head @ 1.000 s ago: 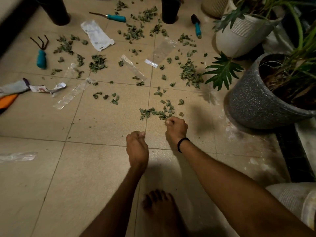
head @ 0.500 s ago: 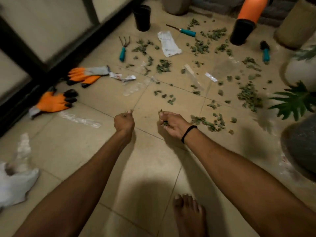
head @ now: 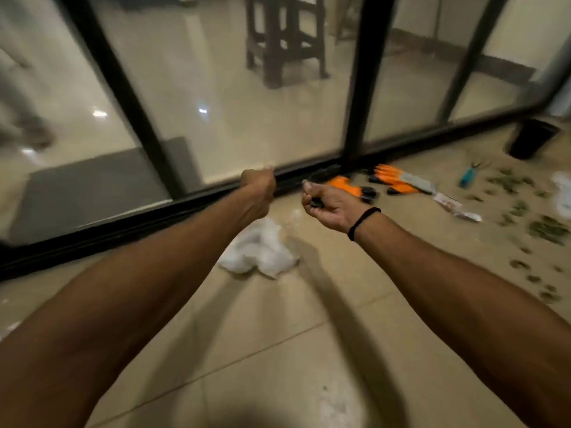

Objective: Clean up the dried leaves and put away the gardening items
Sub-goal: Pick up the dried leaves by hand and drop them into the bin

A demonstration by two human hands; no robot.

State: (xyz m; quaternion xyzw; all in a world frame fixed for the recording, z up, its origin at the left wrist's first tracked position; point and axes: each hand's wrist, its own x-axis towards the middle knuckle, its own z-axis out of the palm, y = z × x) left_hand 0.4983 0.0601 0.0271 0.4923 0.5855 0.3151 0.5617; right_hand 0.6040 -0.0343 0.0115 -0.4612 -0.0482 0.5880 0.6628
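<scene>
- Both forearms reach out over the tiled floor (head: 278,350); the bottom edge of the view cuts them off.
- A crumpled white plastic bag (head: 259,247) lies on the floor between and below the two hands, near the door track.
- The right hand (head: 330,205), with a black wristband (head: 363,222), is cupped palm-up, fingers curled round a few dark dried leaves (head: 315,204).
- The left hand (head: 258,188) is a fist seen from the back; I cannot tell whether it holds anything.
- More leaves lie scattered toward the floor's right edge, blurred by motion.
- Orange gloves (head: 398,180) lie beside the black door track (head: 154,217); the right hand partly hides one of them.
- A printed wrapper (head: 457,208) lies just beyond them, its print too blurred to read.
- Farther right lie a teal-handled hand rake (head: 468,177) and a black pot (head: 531,139).
- Behind the glass stands a dark wooden stool (head: 285,35), its top cut off.
</scene>
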